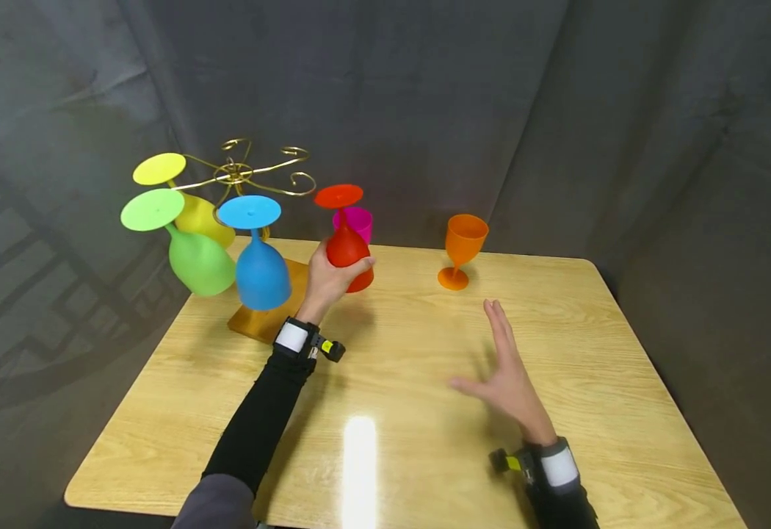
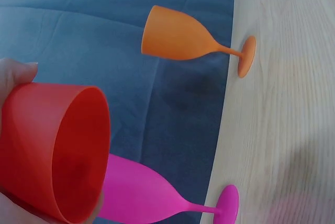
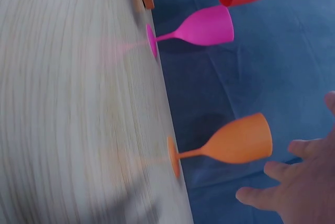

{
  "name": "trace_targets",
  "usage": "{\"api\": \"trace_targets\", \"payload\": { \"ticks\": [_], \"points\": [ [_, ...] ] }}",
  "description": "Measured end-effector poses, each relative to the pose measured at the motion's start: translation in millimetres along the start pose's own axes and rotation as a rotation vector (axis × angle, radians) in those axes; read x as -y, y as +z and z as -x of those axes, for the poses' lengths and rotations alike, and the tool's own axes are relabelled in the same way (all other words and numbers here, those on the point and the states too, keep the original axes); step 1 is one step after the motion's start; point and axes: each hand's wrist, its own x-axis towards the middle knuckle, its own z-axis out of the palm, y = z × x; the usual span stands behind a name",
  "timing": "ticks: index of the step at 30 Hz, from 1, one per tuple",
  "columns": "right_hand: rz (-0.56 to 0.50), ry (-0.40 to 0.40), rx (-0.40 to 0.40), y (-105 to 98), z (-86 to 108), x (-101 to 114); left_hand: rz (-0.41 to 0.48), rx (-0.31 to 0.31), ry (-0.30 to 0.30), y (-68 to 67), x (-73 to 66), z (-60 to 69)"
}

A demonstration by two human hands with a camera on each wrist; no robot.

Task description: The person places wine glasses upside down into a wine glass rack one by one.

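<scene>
My left hand (image 1: 327,281) grips a red plastic wine glass (image 1: 348,246) by its bowl, upside down with the foot on top. Its open rim faces the camera in the left wrist view. Behind it, partly hidden in the head view, a magenta wine glass (image 3: 207,26) stands upright on the table. An orange wine glass (image 1: 466,239) stands upright farther right. My right hand (image 1: 511,378) is raised over the table with fingers extended and thumb spread, holding nothing. The orange glass is the thing nearest to it, and they do not touch.
On the left stands a gold wire rack (image 1: 235,173) with curled arms and a wooden base (image 1: 253,323). Yellow (image 1: 203,217), green (image 1: 202,263) and blue (image 1: 263,272) wine glasses hang upside down from it. Dark curtains (image 1: 385,110) border the wooden table (image 1: 412,353).
</scene>
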Motion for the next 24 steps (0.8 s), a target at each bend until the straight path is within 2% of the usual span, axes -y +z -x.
{"api": "trace_targets", "payload": {
  "ticks": [10,16,24],
  "points": [
    [0.025,-0.024,-0.094,-11.6,0.6,-11.3,-0.031,-0.078,-0.016,-0.5,-4.0,-15.6],
    [0.056,0.040,-0.107,-13.8,2.8,-19.2,-0.026,-0.092,-0.036,0.1,-3.7,-23.5],
    [0.118,0.124,-0.078,-20.7,3.4,-25.1,-0.031,-0.120,-0.060,1.2,-5.2,-34.4]
  ]
}}
